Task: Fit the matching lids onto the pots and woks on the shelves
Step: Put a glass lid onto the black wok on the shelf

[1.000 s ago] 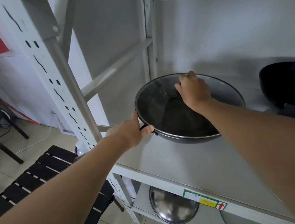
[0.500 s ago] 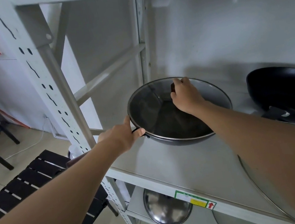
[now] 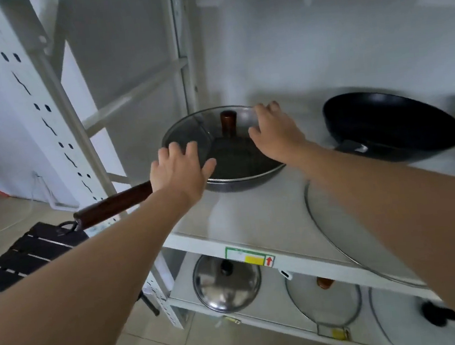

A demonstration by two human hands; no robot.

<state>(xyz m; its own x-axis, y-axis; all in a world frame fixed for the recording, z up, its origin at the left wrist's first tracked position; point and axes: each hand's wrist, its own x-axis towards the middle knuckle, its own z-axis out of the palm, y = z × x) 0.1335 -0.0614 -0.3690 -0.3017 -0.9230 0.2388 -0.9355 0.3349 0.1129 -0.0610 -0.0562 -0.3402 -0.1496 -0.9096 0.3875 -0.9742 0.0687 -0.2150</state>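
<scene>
Reaching forward over the shelf (image 3: 254, 220), both bare forearms fill the near view; the left hand (image 3: 176, 172) hangs with fingers spread and thumb out, its grip apart and closed on nothing, over the near-left rim of the wok (image 3: 238, 176); whether the palm touches the rim or the lid cannot be told; out from under that hand the wok's dark wooden handle (image 3: 113, 203) runs back and left, past the shelf edge, with a metal ring at its end; below the handle stands a black slatted stool (image 3: 23, 258) on the tiled floor; the right hand (image 3: 273, 136) lies open on the right side of the glass lid (image 3: 188, 137), fingers loose and reaching its far rim, grip apart, clamped on nothing; the lid sits on the wok, and its brown knob (image 3: 228, 122) stands upright between the two hands, free of both; under the right forearm a second glass lid (image 3: 338, 233) lies flat on the shelf, partly hidden; right of the right hand, well apart, a black wok (image 3: 390, 122) sits open with no lid; on the lower shelf (image 3: 183, 291), beneath the hands, lie a steel lid (image 3: 228, 285), a glass lid with a brown knob (image 3: 324, 300) and part of another lid with a black knob (image 3: 401, 314); behind all stands the pale wall.
</scene>
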